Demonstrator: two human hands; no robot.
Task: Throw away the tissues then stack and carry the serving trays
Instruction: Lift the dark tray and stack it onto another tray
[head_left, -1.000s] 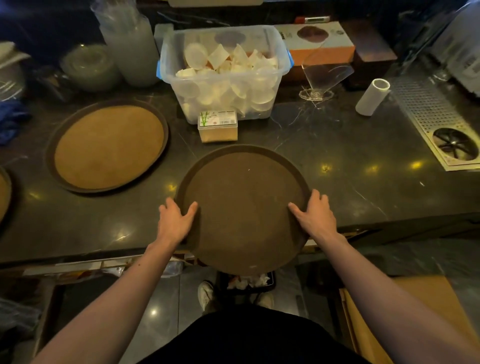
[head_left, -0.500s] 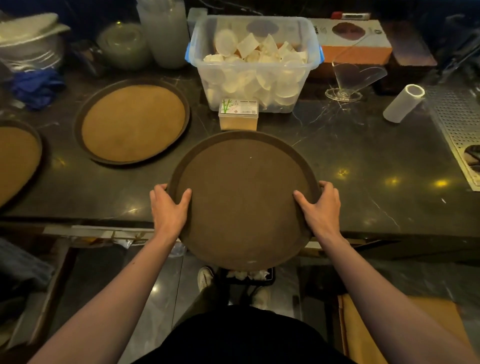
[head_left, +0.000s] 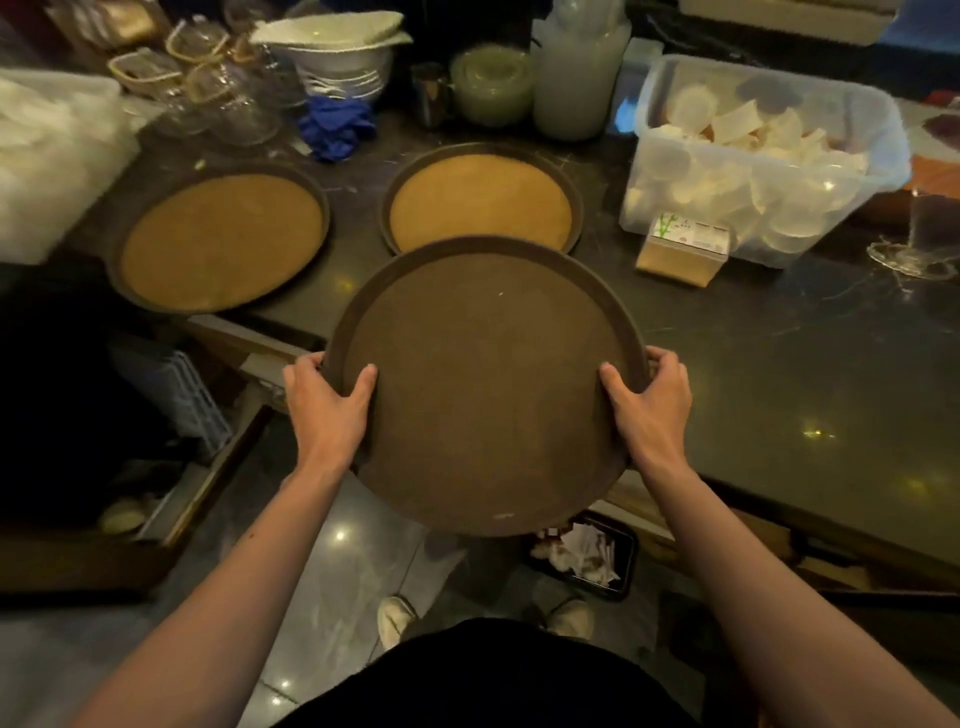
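Left hand (head_left: 326, 404): clamped on the dark tray's (head_left: 488, 384) left rim, thumb on top.
Right hand (head_left: 648, 400): clamped on its right rim.
Dark tray: centre frame, overlapping the counter (head_left: 779, 353) edge.
Tan trays: one upper centre (head_left: 480, 202), one centre left (head_left: 221, 239), on the counter.
Tissues (head_left: 584, 553): in a black bin, lower centre.
Small box (head_left: 683, 252): green plant logo; print unreadable.

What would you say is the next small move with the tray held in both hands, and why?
Probably carry the dark tray, gripped by the left hand and right hand, forward onto the nearer tan tray: both tan trays lie bare on the counter, ready for stacking.
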